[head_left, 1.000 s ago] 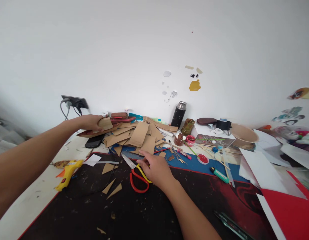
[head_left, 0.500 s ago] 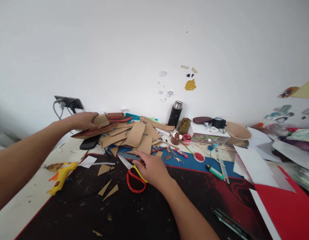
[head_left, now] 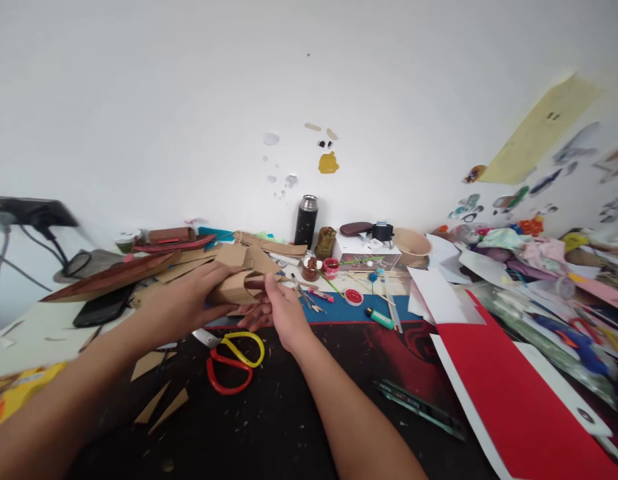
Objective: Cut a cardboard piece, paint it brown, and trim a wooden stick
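My left hand (head_left: 199, 293) grips a bent, tube-like piece of brown cardboard (head_left: 233, 288) from its left side, above the desk mat. At the open right end of that piece is my right hand (head_left: 289, 317), thumb against the edge and fingers curled underneath. Scissors (head_left: 229, 391) with one red and one yellow handle lie on the dark mat just below the hands. Cut cardboard scraps (head_left: 152, 403) rest to their left. Behind my left hand is a long, reddish-brown boat-shaped cardboard piece (head_left: 113, 277).
A black phone (head_left: 101, 308) and a yellow glue gun (head_left: 36, 387) lie at left. Along the wall stand a black flask (head_left: 306, 223), paint pots (head_left: 311, 268) and a white box (head_left: 366, 253). A cutter (head_left: 419, 408) and red paper (head_left: 519, 400) are at right.
My left hand has brought the cardboard piece rightward from the back left. My right hand has left the scissors and come up to the cardboard. The view has turned right.
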`<act>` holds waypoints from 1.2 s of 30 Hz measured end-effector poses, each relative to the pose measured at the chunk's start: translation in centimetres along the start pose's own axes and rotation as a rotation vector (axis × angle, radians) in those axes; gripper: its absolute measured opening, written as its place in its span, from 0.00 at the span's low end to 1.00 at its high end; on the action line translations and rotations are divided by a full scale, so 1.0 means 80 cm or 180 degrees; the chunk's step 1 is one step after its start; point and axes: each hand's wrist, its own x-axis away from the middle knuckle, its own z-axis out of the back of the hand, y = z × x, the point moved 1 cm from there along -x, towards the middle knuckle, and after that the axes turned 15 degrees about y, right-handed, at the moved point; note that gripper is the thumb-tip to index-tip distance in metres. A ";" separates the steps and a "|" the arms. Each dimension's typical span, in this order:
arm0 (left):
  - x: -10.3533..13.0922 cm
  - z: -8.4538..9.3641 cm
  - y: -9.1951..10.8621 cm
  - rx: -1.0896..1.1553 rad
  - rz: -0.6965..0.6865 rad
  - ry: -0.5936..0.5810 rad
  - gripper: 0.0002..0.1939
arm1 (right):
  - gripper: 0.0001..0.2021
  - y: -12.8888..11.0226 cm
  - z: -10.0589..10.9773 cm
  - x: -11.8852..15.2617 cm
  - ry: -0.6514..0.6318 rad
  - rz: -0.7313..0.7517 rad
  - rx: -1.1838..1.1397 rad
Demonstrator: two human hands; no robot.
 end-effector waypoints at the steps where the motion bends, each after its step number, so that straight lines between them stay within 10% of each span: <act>1: 0.000 -0.005 0.001 -0.0047 -0.0083 0.0016 0.31 | 0.36 0.000 0.002 -0.002 0.0041 -0.0039 -0.0026; 14: 0.007 -0.009 -0.007 -0.0289 -0.0573 0.0158 0.41 | 0.30 0.008 0.000 -0.003 -0.0133 -0.0306 -0.0282; 18: 0.009 -0.012 0.003 0.0943 0.0620 0.0808 0.48 | 0.27 0.006 0.001 -0.005 -0.0108 -0.0369 -0.0791; 22: 0.010 -0.021 0.010 0.2786 0.1964 0.0277 0.35 | 0.24 0.005 0.003 -0.008 -0.0070 -0.0388 -0.1004; 36: 0.006 -0.010 0.016 0.3426 0.2872 0.0616 0.32 | 0.28 0.016 0.006 -0.012 0.0017 -0.0302 -0.0928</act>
